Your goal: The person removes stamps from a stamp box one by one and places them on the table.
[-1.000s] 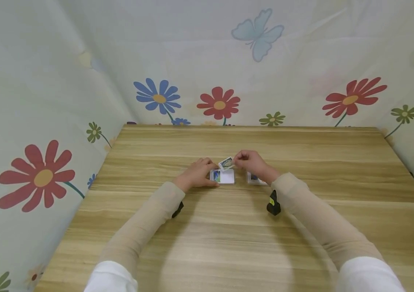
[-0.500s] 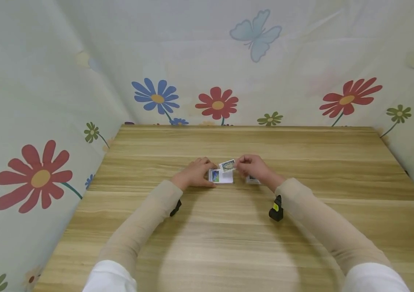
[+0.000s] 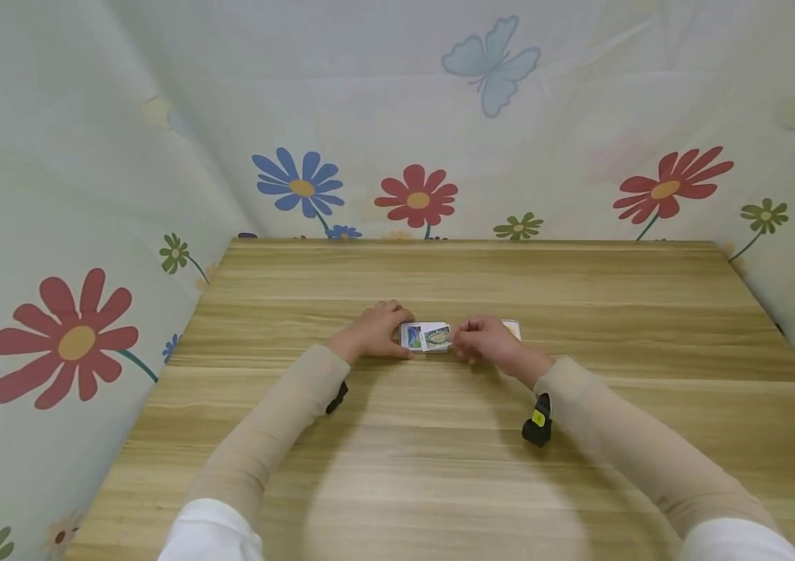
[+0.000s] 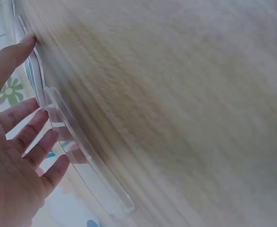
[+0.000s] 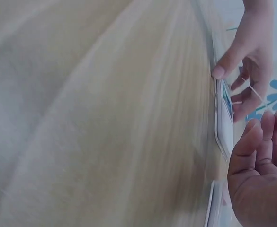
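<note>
On the table, my left hand [image 3: 372, 331] holds a shallow white case [image 5: 226, 135] by its edges, thumb on the near side and fingers on the far side. A blue-green picture card [image 3: 411, 336] lies at the case's left end. My right hand [image 3: 485, 340] pinches the right end of a small picture card [image 3: 437, 336] between thumb and fingertips. That card overlaps the right half of the case in the head view; in the right wrist view it stands tilted above the case. Under the left hand's other fingers lies a clear plastic cover [image 4: 114, 201].
Partly hidden behind the right hand lies another white-edged card or case [image 3: 513, 327]. The wood-grain table [image 3: 439, 452] stretches around both hands. A flower-printed cloth [image 3: 369, 93] hangs along its back and sides. Each wrist carries a black camera [image 3: 538, 421].
My right hand has moved the pinched card down and toward me, from above the case's far edge to over its right half. The left hand stays at the case.
</note>
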Action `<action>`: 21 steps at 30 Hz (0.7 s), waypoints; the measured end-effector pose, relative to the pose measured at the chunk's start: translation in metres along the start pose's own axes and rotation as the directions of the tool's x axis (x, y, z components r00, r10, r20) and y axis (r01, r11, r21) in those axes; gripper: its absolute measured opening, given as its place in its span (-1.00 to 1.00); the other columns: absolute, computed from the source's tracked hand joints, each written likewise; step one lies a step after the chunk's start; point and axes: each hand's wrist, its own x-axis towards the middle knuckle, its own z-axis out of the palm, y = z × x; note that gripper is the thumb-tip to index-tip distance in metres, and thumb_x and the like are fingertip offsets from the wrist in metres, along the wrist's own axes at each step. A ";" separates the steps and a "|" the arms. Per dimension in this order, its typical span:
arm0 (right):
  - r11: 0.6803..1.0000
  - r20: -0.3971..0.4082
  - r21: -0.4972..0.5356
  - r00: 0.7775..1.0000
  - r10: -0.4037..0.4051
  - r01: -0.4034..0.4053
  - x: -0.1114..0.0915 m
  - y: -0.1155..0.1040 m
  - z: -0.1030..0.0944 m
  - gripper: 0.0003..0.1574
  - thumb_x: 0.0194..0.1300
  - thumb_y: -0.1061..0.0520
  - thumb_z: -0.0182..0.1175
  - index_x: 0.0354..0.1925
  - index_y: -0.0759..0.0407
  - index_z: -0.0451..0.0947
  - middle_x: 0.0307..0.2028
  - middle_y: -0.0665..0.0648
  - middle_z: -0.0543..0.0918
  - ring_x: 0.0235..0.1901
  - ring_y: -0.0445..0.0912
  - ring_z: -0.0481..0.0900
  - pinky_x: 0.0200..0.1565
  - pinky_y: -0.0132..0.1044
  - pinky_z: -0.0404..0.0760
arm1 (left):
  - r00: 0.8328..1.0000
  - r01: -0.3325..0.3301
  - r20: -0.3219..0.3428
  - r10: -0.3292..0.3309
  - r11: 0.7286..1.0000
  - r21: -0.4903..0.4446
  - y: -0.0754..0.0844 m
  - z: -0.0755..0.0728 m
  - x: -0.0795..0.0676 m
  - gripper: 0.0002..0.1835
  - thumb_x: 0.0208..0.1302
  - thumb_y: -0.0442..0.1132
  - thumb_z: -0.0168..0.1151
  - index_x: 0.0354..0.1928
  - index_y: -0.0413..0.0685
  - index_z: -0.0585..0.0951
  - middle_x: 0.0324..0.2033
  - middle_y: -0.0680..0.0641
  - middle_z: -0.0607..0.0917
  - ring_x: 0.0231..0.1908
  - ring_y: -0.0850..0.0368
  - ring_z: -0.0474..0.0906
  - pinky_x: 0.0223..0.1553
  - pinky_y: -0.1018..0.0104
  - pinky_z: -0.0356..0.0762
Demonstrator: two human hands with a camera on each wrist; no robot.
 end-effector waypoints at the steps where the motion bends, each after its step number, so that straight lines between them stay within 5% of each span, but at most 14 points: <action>1: 1.000 0.006 -0.007 1.000 -0.001 0.001 -0.001 0.001 0.001 -0.81 0.29 0.24 0.02 -0.26 0.38 0.48 -0.48 0.01 0.58 -0.53 -0.23 0.46 -0.50 -0.38 0.46 | 1.000 -0.002 -0.002 0.002 1.000 -0.001 0.000 0.000 0.000 -0.30 -0.04 0.14 0.35 0.16 0.02 0.44 0.05 -0.07 0.44 0.04 0.01 0.33 0.08 0.05 0.31; 21: 0.990 0.017 -0.032 0.990 0.137 -0.136 -0.021 0.014 0.022 -0.83 0.21 0.19 0.12 -0.42 0.30 0.51 -0.66 -0.02 0.54 -0.64 -0.22 0.49 -0.58 -0.38 0.49 | 1.000 -0.020 -0.008 0.020 1.000 -0.020 0.000 -0.005 -0.002 -0.31 -0.04 0.13 0.36 0.14 -0.02 0.47 0.03 -0.08 0.47 0.05 0.00 0.35 0.11 0.06 0.31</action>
